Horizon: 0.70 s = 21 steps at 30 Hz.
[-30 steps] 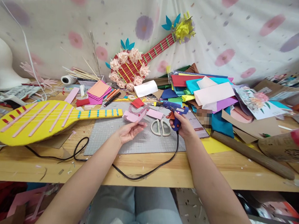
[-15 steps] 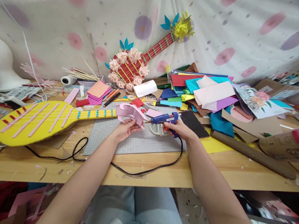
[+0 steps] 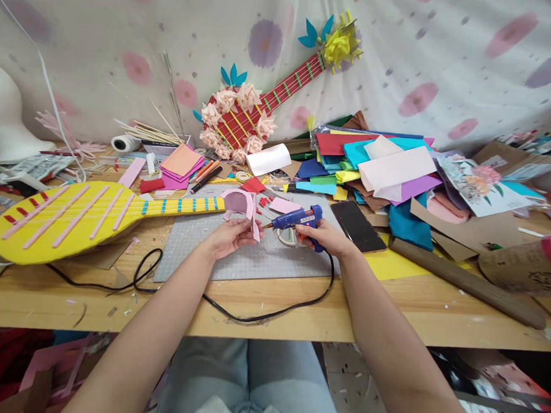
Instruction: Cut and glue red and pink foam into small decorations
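My left hand (image 3: pixel 230 236) pinches a curved pink paper piece (image 3: pixel 239 203) by its lower part, above the grey cutting mat (image 3: pixel 192 251). Wrapped around the handle of a blue glue gun (image 3: pixel 298 218) is my right hand (image 3: pixel 325 236). The gun's nozzle points left, close to the right edge of the pink piece; I cannot tell whether they touch. Its black cord (image 3: pixel 267 319) loops across the front of the table. Scissors (image 3: pixel 285 236) lie partly hidden beneath the gun. Left of my hands rests a yellow paper guitar (image 3: pixel 67 217) with pink strips, its neck reaching behind the pink piece.
A red guitar with paper roses (image 3: pixel 238 125) leans on the curtain behind. Coloured paper sheets (image 3: pixel 395 171) are heaped at the back right. A black phone (image 3: pixel 358 227) and a brown rolled tube (image 3: pixel 463 282) lie to the right. Pens (image 3: pixel 206 175) and sticky notes (image 3: pixel 180 162) sit at the back left.
My left hand has turned the pink paper piece, so its narrow edge now faces the nozzle. The glue gun has shifted slightly left.
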{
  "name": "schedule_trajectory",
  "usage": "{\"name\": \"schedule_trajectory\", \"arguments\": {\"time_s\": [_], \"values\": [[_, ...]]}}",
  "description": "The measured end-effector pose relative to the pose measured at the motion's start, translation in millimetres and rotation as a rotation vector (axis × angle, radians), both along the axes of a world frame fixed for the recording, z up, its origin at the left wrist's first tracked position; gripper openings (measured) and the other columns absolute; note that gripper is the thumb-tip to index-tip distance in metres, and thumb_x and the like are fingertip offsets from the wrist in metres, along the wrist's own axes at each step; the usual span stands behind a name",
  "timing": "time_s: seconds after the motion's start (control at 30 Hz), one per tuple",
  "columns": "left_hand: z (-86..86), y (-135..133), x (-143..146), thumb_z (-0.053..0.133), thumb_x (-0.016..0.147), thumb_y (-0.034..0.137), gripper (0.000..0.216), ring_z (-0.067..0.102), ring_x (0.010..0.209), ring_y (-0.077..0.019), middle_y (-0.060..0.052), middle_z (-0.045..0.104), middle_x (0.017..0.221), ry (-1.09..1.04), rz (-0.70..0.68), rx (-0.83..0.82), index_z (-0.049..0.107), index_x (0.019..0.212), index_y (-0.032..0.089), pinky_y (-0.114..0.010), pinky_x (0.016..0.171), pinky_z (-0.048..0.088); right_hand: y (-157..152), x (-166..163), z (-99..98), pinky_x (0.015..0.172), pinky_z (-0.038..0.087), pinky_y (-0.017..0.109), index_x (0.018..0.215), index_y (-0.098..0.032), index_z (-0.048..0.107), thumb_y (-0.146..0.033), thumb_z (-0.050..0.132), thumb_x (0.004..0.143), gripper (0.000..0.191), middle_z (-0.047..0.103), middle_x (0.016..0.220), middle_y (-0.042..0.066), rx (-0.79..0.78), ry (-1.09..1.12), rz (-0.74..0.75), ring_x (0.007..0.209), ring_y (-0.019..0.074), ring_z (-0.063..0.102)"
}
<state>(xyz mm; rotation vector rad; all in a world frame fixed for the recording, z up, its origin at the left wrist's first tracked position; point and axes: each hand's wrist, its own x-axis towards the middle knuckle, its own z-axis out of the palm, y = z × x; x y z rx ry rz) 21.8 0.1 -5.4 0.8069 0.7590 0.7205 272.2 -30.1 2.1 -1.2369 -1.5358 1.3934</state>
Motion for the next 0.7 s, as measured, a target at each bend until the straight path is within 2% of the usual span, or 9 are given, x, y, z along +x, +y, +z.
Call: {"name": "schedule_trajectory", "arguments": {"time_s": [0.27,0.4,0.6,0.7], "values": [[2.4,-0.3,-2.5,0.051,0.082,0.018,0.017,0.067,0.072,-0.0165,-0.01,0.068,0.078,-0.03,-0.058,-0.02,0.064,0.086,0.008,-0.019,0.051,0.053,-0.4,-1.4,-1.9,0.04,0.032,0.02,0.062,-0.014,0.056,-0.048,0.066,0.068,0.035,0.056,0.058,0.001,-0.002,0.104,-0.039,0.044,0.0057,0.043],[5.9,-0.4,-4.1,0.049,0.083,0.018,0.018,0.064,0.065,-0.0124,-0.008,0.066,0.075,-0.084,-0.049,-0.085,0.064,0.087,0.01,-0.016,0.046,0.05,-1.4,-3.3,0.1,0.039,0.031,0.02,0.061,-0.015,0.056,-0.049,0.067,0.067,0.036,0.056,0.056,0.0,-0.01,0.143,-0.055,0.043,0.0055,0.042],[5.2,0.1,-5.1,0.051,0.082,0.015,0.015,0.064,0.076,-0.0121,-0.006,0.064,0.072,-0.179,0.059,-0.14,0.064,0.078,0.009,-0.015,0.061,0.051,-1.2,-3.8,2.3,0.036,0.029,0.019,0.063,-0.016,0.055,-0.051,0.065,0.067,0.037,0.056,0.057,0.0,0.032,0.28,-0.112,0.042,0.0055,0.04],[1.8,1.2,-6.1,0.055,0.08,0.017,0.013,0.062,0.073,-0.0104,-0.008,0.063,0.071,-0.188,0.014,-0.138,0.064,0.077,0.008,-0.012,0.054,0.047,-1.4,-3.9,3.1,0.036,0.029,0.02,0.063,-0.016,0.055,-0.052,0.065,0.066,0.037,0.056,0.057,0.001,0.029,0.287,-0.117,0.041,0.0059,0.04]]}}
